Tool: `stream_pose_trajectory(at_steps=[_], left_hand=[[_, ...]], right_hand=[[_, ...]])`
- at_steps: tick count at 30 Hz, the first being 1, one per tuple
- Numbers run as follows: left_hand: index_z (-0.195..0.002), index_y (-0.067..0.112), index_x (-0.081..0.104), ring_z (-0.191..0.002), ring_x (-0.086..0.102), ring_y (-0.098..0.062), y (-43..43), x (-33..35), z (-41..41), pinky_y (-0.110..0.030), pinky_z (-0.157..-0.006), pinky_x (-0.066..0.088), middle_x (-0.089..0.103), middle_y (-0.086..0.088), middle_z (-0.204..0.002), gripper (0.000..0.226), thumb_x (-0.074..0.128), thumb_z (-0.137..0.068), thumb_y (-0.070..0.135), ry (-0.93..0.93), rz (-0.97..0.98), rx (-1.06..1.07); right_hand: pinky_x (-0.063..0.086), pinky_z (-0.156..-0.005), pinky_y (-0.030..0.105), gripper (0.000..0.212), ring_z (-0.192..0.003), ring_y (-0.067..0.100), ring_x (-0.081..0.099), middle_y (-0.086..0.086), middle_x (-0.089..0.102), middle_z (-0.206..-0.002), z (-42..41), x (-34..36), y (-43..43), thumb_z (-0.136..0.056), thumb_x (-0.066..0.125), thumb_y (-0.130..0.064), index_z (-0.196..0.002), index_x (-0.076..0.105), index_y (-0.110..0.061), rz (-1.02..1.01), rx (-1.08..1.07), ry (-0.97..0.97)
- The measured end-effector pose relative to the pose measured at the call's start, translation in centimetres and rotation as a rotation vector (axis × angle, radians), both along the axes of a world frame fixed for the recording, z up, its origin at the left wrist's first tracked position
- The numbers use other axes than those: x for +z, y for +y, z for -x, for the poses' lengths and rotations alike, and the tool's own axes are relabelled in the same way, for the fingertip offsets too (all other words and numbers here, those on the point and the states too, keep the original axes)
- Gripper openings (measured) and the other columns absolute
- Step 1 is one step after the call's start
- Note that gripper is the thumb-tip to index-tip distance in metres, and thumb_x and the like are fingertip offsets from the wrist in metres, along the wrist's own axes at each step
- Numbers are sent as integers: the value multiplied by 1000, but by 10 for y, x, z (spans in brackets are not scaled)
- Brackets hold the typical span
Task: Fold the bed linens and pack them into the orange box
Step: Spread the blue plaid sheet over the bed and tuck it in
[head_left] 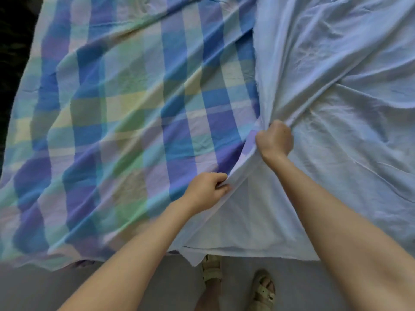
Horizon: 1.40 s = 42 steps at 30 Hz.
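Head view, one entry per item
- Checked sheet [125, 113]: blue, green and yellow, spread out, creased
- Pale blue sheet [336, 86]: right of the checked sheet, their edges meeting; whether the two are one cloth cannot be told
- Left hand [206, 191]: fingers curled, pinching the meeting edge at the checked sheet's near right side
- Right hand [275, 140]: fisted round the same edge, farther along the checked sheet
- Grey floor [134, 283] and sandals [211, 269]: below the checked sheet's near hem
- Orange box: not in view
- Step, as judged: raising the edge to begin a fold. Keep both grips on one edge, hold it taut between them, carry it across evenly so corners meet
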<state>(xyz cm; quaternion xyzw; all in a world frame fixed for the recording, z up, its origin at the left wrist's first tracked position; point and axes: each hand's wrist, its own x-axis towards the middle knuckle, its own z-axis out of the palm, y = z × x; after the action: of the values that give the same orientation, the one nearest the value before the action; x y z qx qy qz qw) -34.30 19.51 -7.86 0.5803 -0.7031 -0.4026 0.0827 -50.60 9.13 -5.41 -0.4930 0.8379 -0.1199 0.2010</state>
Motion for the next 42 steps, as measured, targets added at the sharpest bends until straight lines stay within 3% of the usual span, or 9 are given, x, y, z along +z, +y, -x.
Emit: stream_pose_trajectory(at_steps=[5,8,12,16,22,25,29,32,42], left_hand=[[-61,20,27,-65,35,-21,29,26,35,-34,-58,19,33,3,-57,42,59,-88,22,-28,-79,-226],[-60,20,26,-66,34,-21,66,37,65,-32,-58,21,31,3,-58,42,58,-87,17,-108,-113,-410],[-85,11,55,-78,45,-27,119,43,96,-30,-63,31,55,-10,-82,5,53,-89,12,-256,-209,-519],[-105,6,58,-99,54,-33,164,32,111,-34,-69,36,59,-17,-106,20,49,-87,2,-469,-294,-641],[-119,10,55,-108,57,-32,214,11,98,-37,-81,45,59,-11,-117,34,53,-86,1,-702,-396,-741],[-123,14,53,-113,53,-31,219,2,61,-37,-89,44,55,-10,-123,38,59,-87,26,-645,-449,-451],[-112,12,57,-107,55,-28,209,3,-12,-35,-83,45,58,-9,-116,28,50,-93,31,-521,-355,169],[-98,7,62,-98,58,-30,210,5,-70,-35,-77,46,64,-11,-105,18,48,-92,18,-446,-252,641],[-89,2,62,-90,59,-31,237,-25,-288,-32,-71,43,62,-14,-91,13,50,-90,3,-136,-148,1668]], right_hand=[[57,-59,43,25,-55,34,65,23,62,-57,102,22,78,-64,52,-17,-67,70,-1,82,-158,-160],[49,-35,26,16,-30,9,54,9,55,-49,154,36,139,-73,58,-1,-58,62,-1,59,-284,-311],[48,-33,23,21,-29,8,53,10,54,-53,196,37,217,-80,55,6,-59,54,3,-80,-356,-398],[53,-46,36,26,-34,16,60,15,57,-52,205,21,269,-80,55,6,-55,50,-3,-202,-346,-427],[34,-28,13,8,-34,14,60,16,66,-69,180,-6,333,-82,54,4,-77,61,5,-391,-481,-475],[45,-32,19,14,-29,15,56,17,64,-62,173,-23,331,-86,53,-1,-74,58,6,-466,-545,-493],[58,-68,38,43,-60,25,67,13,71,-72,158,-54,306,-73,54,-47,-82,65,-6,-706,-40,-136],[47,-70,30,31,-83,29,62,11,68,-95,95,-36,275,-85,52,-38,-89,64,-10,-623,289,-36],[38,-65,31,20,-82,26,58,1,61,-75,-191,5,216,-86,52,-22,-67,52,-17,-313,761,-215]])
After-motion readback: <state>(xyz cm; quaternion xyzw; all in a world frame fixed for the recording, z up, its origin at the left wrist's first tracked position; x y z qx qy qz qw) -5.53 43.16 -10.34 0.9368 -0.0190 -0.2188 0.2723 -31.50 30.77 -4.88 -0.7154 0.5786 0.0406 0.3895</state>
